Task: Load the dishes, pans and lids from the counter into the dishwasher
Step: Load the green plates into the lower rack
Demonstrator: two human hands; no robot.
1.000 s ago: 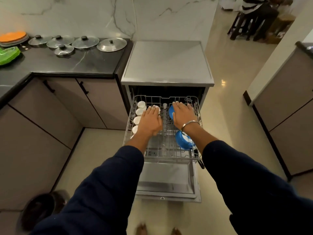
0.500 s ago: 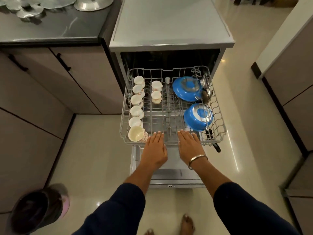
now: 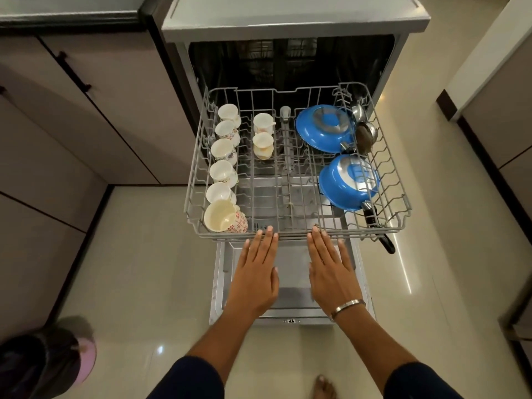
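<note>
Pale glossy floor tiles and grey cabinet fronts surround the open dishwasher (image 3: 293, 24), whose door (image 3: 290, 283) lies folded down beneath both hands. From the head camera, the left hand (image 3: 253, 280) and right hand (image 3: 331, 277) are flat with straight fingers, holding nothing, fingertips touching the near rim of the pulled-out upper rack (image 3: 299, 234). Beyond the left hand, a row of white cups (image 3: 223, 171) runs away along the rack's side, with a larger flowered mug (image 3: 224, 217) nearest; two more small cups (image 3: 262, 135) stand further in. Beyond the right hand sit two blue pans (image 3: 345, 180), bottoms up, black handles poking toward the person. Only a strip of the worktop (image 3: 69, 15) shows at the far left, so the remaining lids and dishes are out of sight. The rack looks stiff and should roll easily on a flat push at its front rim; the cups seem light and fragile, so a gentle shove is wise.
</note>
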